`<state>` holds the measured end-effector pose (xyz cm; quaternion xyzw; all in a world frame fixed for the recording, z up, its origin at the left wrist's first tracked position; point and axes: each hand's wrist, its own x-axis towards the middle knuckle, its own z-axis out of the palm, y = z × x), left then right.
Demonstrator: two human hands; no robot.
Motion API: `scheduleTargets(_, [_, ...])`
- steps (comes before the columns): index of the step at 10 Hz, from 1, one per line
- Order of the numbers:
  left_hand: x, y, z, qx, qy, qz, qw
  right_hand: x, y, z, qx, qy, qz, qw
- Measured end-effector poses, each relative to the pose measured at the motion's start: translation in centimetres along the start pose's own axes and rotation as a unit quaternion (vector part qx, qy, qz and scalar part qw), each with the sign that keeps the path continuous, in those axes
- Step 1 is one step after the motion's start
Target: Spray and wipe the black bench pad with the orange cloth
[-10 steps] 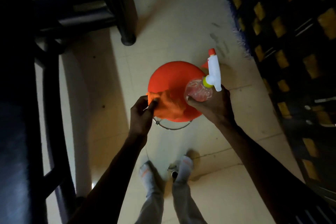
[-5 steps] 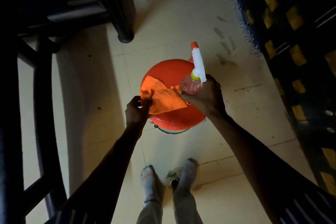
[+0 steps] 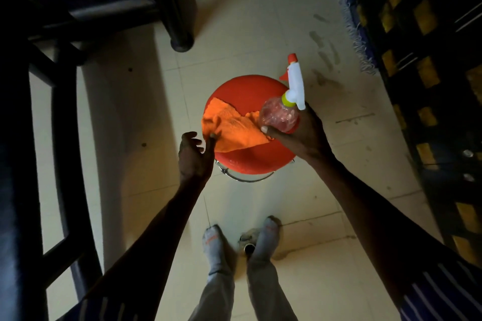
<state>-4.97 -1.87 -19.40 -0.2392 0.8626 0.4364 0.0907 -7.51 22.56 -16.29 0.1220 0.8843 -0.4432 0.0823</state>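
Head view: orange cloth (image 3: 232,129) lies draped on red round stool (image 3: 250,128). Your left hand (image 3: 194,156) touches its near edge, fingers loose, grip open. Your right hand (image 3: 303,135) grips spray bottle (image 3: 283,109) upright over the stool. Tiled floor (image 3: 234,21) below.

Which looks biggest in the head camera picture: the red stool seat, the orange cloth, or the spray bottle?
1. Red stool seat
2. Orange cloth and spray bottle: unsure. They look about alike, and the bottle is held up nearer the camera.
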Motion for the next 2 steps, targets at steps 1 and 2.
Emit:
scheduleTargets(1, [-1.8,-0.3,-0.7,0.05,0.027,0.049,0.997,-1.6,0.8,-0.9,-0.015,-0.003,0.012,1.0])
scheduleTargets(2, [-3.5,0.5,-1.5,0.099,0.027,0.103,0.989,-3.4,0.7,-1.8,-0.046,0.007,0.021,0.999])
